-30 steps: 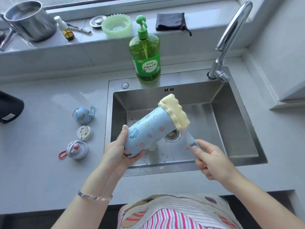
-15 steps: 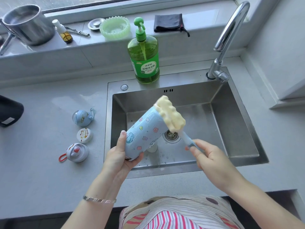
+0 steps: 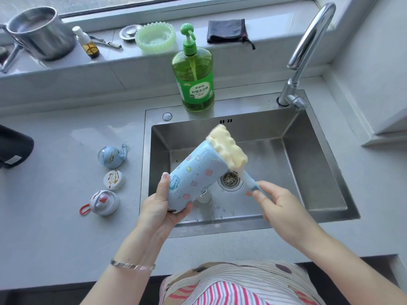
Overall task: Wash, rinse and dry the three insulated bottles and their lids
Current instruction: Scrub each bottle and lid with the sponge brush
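Left hand (image 3: 163,203) grips the low end of the blue bottle (image 3: 196,172), with the thumb on one side and the fingers curled under it. The bottle is tilted over the sink (image 3: 308,150), and its far end points up and away from the person. It has little pictures all over it. Right hand (image 3: 284,208) is wrapped round the thin handle of the sponge brush (image 3: 228,148). The yellow sponge is pressed flat on the far end of the bottle.

Down in the sink is a drain (image 3: 230,179) with bits in it. A small white thing (image 3: 203,197) sits just under the bottle, too hidden to tell what it is.

Three lids lie in a row on the grey surface (image 3: 55,194), left of the sink: a blue lid (image 3: 112,157), a white lid (image 3: 114,179) with brown marks, and a grey lid (image 3: 104,202) with a red loop. A dark thing (image 3: 13,148) sits at the left edge.

A green soap bottle (image 3: 193,80) stands behind the sink, and the tap (image 3: 308,47) rises from the back right corner. On the window ledge (image 3: 154,56) are a metal pot (image 3: 41,31), a small spray bottle (image 3: 88,44), a green dish (image 3: 155,36) and a dark cloth (image 3: 226,30). A silver bracelet (image 3: 132,266) is on the left wrist.
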### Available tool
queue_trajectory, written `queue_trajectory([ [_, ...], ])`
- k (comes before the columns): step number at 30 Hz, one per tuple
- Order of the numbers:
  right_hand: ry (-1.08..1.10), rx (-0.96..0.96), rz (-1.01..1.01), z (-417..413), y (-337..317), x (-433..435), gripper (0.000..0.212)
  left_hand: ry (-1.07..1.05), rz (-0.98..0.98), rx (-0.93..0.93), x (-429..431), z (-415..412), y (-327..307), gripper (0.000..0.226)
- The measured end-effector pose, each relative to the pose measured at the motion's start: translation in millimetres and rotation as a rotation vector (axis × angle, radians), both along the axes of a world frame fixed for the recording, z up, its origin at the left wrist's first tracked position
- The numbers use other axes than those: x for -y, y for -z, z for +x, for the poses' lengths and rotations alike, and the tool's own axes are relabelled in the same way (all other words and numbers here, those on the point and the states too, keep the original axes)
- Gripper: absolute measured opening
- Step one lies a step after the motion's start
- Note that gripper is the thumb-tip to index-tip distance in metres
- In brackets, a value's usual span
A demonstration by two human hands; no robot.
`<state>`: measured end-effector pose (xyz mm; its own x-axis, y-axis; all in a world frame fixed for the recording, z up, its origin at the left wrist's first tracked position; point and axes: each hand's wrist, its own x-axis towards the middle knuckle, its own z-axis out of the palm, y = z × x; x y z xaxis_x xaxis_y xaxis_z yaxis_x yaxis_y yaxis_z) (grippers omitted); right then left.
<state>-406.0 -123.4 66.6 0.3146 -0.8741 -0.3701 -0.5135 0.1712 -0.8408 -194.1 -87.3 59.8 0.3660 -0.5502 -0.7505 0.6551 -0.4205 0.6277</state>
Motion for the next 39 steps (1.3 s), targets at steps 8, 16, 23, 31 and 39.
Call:
queue_trajectory([
  [8,-0.012,-0.021,0.051,-2.7,4.6,3.9,0.02,0.0,0.004,-0.021,1.7,-1.3,1.7,0.033],
  [16,0.082,-0.13,0.221,-20.0,27.0,2.3,0.019,0.062,-0.006,0.015,2.7,5.2,1.6,0.033],
  [23,0.196,0.29,0.452,-5.2,1.5,23.0,0.038,0.371,0.032,0.189,9.0,5.6,-6.0,0.033],
  [31,0.065,0.345,0.502,5.3,15.7,20.4,0.053,0.688,0.003,0.421,34.2,5.9,-21.6,0.022],
  [39,0.287,0.58,0.519,12.1,27.8,11.2,0.068,0.285,-0.1,0.668,31.2,-11.6,-3.9,0.087],
])
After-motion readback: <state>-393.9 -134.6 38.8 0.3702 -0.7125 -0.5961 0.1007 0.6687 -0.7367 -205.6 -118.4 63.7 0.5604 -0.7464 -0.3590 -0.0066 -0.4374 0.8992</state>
